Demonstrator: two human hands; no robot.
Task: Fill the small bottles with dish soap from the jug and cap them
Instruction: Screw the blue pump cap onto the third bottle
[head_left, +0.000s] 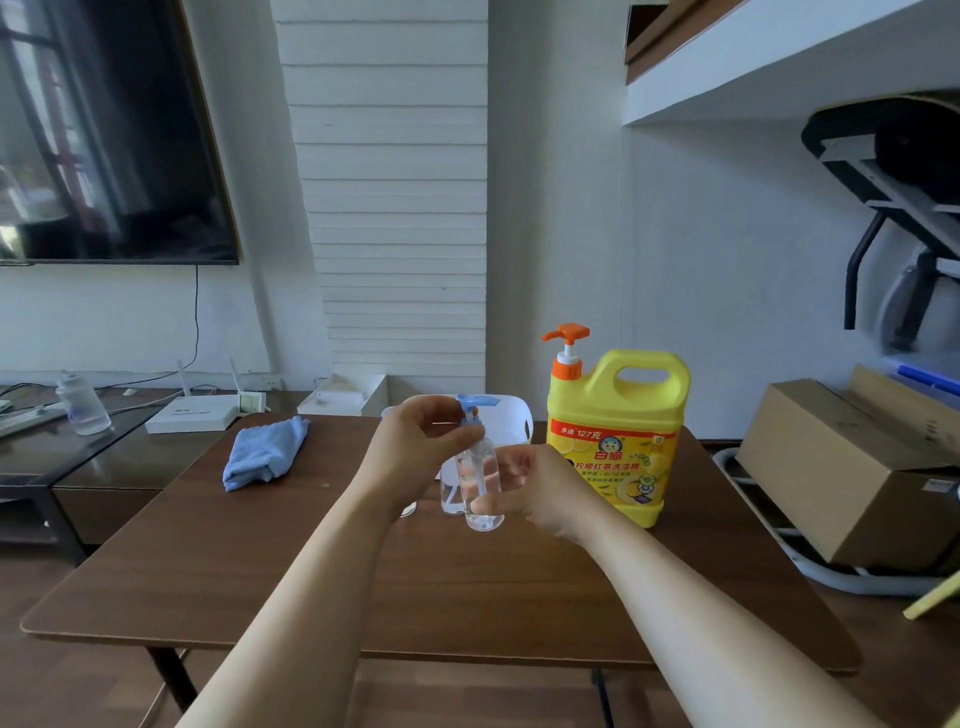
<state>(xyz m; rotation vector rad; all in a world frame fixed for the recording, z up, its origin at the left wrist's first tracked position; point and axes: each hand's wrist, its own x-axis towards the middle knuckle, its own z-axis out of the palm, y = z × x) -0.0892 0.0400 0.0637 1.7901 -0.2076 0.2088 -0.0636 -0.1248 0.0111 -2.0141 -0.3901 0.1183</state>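
Pinching the pump cap in my left hand, directly above the small bottle gripped low in my right hand; its axis runs upright between them.

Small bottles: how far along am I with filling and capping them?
Nothing looks plainly finished; fill levels are unreadable. In hand: the right hand holds a clear bottle while the left hand grips its blue pump cap at the neck. Left: at least another small bottle stands on the table behind, top hidden, near the yellow jug.
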